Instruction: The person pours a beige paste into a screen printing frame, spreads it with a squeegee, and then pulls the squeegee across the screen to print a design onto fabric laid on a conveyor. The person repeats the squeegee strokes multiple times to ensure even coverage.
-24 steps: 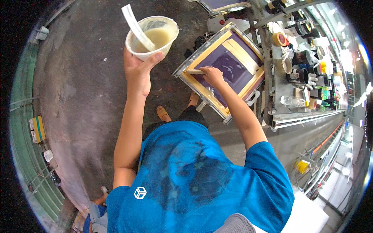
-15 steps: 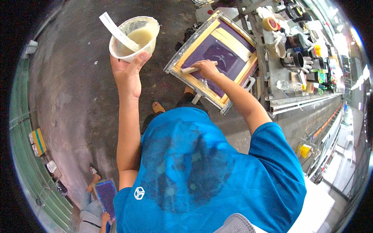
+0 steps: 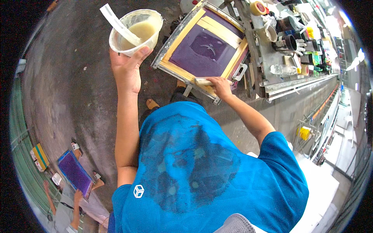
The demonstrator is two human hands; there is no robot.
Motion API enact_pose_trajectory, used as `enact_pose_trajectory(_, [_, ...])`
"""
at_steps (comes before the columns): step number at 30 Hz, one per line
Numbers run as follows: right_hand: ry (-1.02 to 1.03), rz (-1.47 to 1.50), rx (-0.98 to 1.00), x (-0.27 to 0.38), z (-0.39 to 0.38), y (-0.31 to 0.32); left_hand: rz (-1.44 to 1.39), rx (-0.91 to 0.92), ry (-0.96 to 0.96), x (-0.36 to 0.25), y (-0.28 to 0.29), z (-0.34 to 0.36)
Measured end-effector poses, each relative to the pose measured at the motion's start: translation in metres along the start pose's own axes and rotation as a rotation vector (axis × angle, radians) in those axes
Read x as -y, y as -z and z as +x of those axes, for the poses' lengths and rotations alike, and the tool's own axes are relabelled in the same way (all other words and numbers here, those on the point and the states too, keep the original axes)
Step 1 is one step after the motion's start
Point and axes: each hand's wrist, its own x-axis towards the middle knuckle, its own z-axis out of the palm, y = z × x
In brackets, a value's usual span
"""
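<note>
My left hand (image 3: 126, 75) grips a whitish plastic bowl (image 3: 154, 39) from below, its thumb on the near side. Cloudy cream liquid (image 3: 147, 29) fills part of it, and a long white strip-like stirrer (image 3: 115, 21) leans out over the rim. To the right, my right hand (image 3: 220, 87) is closed around a pale squeegee (image 3: 203, 82) at the near edge of a screen-printing frame (image 3: 158, 61). The frame's purple mesh (image 3: 185, 52) is bordered by tan tape and bears a small light arc-shaped mark. My fingers partly cover the squeegee.
A cluttered bench (image 3: 295, 80) beyond the frame carries a tape roll (image 3: 258, 7), a black cup (image 3: 286, 42) and a clear bottle (image 3: 283, 70). At lower left, another person holds a purple screen (image 3: 74, 171). A yellow coil (image 3: 305, 133) lies at right.
My right hand has drawn the squeegee from over the mesh to the frame's near edge. The bowl stays raised in my left hand. The other person's screen has come further into view.
</note>
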Motion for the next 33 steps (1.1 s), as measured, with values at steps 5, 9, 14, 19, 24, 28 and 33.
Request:
enact_pose_trajectory(5, [-0.183, 0.132, -0.001, 0.02, 0.014, -0.01, 0.038, 0.061, 0.013, 0.008, -0.011, -0.001])
enact_pose_trajectory(9, [-0.313, 0.151, 0.091, 0.0, 0.032, -0.009, 0.067, 0.047, 0.038, 0.012, -0.012, -0.002])
enact_pose_trajectory(14, [-0.446, 0.38, 0.412, -0.073, 0.08, -0.008, 0.142, 0.069, 0.078, 0.025, -0.008, -0.003])
enact_pose_trajectory(19, [-0.544, 0.689, 0.867, -0.116, 0.12, -0.003, 0.164, 0.074, 0.275, 0.053, 0.013, -0.023])
enact_pose_trajectory(24, [-0.685, 1.086, 1.056, -0.114, 0.12, 0.023, 0.248, 0.121, 0.438, 0.091, 0.054, -0.048])
enact_pose_trajectory(28, [-0.392, 1.315, 0.84, -0.083, 0.114, 0.08, 0.315, 0.165, 0.57, 0.137, 0.07, -0.073])
enact_pose_trajectory(33, [-0.264, 1.225, 0.166, -0.002, 0.071, 0.177, 0.251, 0.378, 0.649, 0.158, 0.028, -0.064])
